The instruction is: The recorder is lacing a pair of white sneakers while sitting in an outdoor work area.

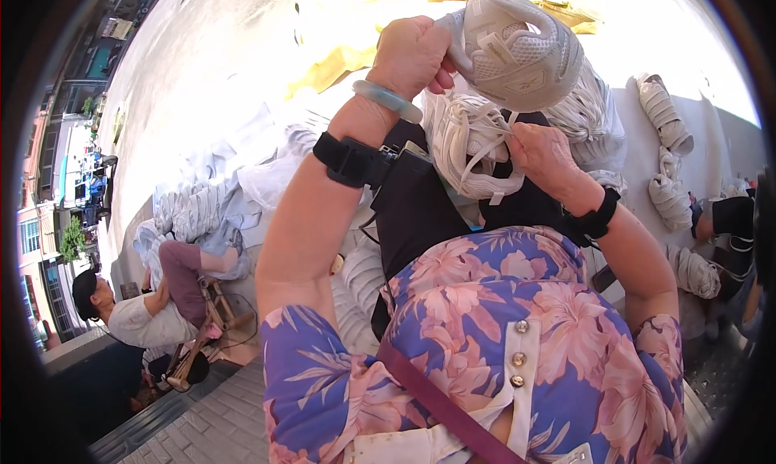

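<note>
My left hand, with a pale bangle below the wrist, is closed on one end of a white mesh sneaker and holds it raised ahead of me. Just below it, a second white sneaker rests over my lap, its loose white laces looping across the opening. At the right side of that shoe my right hand is closed, fingertips pinched on a white shoelace. Its fingers partly hide the lace end.
Stacked white shoe parts lie beyond my right hand, and more are strung out at the far right. To the left sits a person beside a white heap. Yellow sacks lie ahead. Another person's dark-clad leg shows at the right edge.
</note>
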Available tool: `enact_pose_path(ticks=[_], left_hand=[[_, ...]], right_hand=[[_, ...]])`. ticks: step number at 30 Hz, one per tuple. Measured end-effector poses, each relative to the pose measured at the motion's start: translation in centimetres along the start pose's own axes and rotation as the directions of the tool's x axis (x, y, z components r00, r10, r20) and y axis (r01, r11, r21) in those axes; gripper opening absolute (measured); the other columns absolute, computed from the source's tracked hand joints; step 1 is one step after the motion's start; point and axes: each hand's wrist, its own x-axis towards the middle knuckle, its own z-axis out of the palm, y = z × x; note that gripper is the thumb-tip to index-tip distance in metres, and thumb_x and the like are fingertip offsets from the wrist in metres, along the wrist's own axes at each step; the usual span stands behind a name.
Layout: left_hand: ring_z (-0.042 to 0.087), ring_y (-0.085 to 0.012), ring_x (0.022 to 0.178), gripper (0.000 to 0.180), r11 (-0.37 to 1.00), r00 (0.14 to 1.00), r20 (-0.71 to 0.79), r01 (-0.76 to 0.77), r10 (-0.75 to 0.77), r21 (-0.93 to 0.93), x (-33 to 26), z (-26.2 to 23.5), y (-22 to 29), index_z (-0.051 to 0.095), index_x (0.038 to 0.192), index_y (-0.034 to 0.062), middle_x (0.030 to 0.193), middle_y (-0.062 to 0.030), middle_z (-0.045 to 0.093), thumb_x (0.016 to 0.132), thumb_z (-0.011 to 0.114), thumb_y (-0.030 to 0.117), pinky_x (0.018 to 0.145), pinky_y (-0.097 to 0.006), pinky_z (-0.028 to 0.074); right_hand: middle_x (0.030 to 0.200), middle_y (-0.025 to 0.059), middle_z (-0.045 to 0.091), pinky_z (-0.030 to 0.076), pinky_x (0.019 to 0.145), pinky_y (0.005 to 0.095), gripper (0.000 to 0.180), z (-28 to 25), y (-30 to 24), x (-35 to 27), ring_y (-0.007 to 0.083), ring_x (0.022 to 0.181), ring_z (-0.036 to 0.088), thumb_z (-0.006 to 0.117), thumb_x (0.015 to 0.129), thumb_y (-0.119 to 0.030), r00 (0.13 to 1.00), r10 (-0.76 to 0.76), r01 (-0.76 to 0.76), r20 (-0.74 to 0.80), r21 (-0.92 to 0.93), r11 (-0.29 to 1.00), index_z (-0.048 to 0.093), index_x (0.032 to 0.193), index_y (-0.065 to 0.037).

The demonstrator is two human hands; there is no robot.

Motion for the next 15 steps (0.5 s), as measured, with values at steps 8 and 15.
enact_pose_path(ticks=[8,15], left_hand=[[0.056,-0.0112,0.046,0.028,0.992,0.990,-0.067,0.128,-0.126,0.016,-1.5,0.3,-2.5,0.057,0.075,-0.0020,0.065,-0.0112,0.061,0.085,0.052,0.023,0.041,-0.021,0.046],[0.056,-0.0119,0.046,0.025,0.996,0.989,-0.120,0.088,-0.090,-0.020,-2.6,0.4,-2.8,0.056,0.080,-0.0021,0.064,-0.0100,0.061,0.087,0.050,0.021,0.041,-0.021,0.046]], right_hand=[[0.071,0.0169,0.063,0.049,0.059,0.0426,0.015,5.0,-0.3,2.6,0.0334,0.069,0.063,0.052,0.073,-0.014,0.991,0.029,-0.035,-0.132,-0.049,0.998,0.063,0.068,-0.005],[0.073,0.0121,0.064,0.050,0.059,0.0407,0.013,6.6,-0.5,2.4,0.0322,0.069,0.063,0.052,0.074,-0.012,0.989,-0.115,0.099,-0.091,-0.158,0.982,0.063,0.077,-0.006]])
